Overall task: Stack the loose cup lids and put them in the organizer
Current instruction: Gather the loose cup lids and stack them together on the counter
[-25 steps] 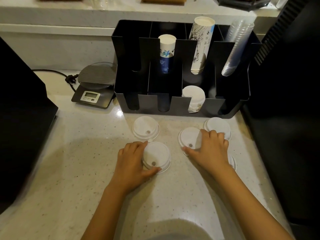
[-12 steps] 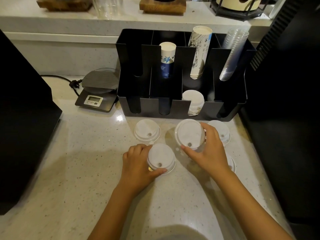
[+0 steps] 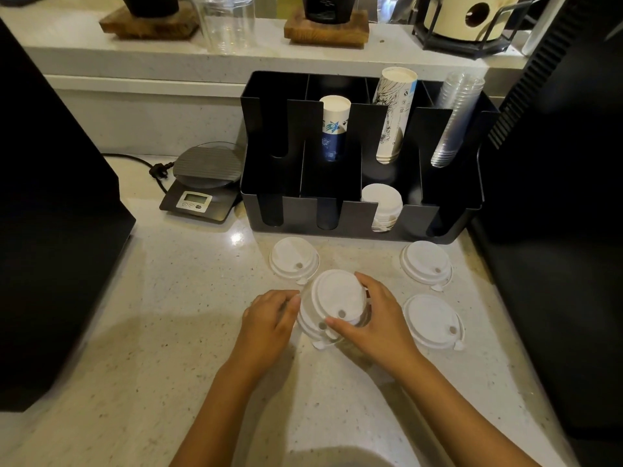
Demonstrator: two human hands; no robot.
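Observation:
My right hand grips a white cup lid and holds it on top of a second lid lying on the counter. My left hand touches the left edge of that lower lid. Three more loose white lids lie flat: one just behind, one at the right back, one at the right front. The black organizer stands behind them, with a stack of white lids in a front slot.
The organizer also holds paper cup stacks and clear plastic cups. A small digital scale with a cord sits to its left. Tall black machines flank the counter on both sides. A shelf with jars runs behind.
My right hand lifted a lid from the right and carried it left onto the lid at my left hand. That uncovered a lid at the right front. The camera tilted up.

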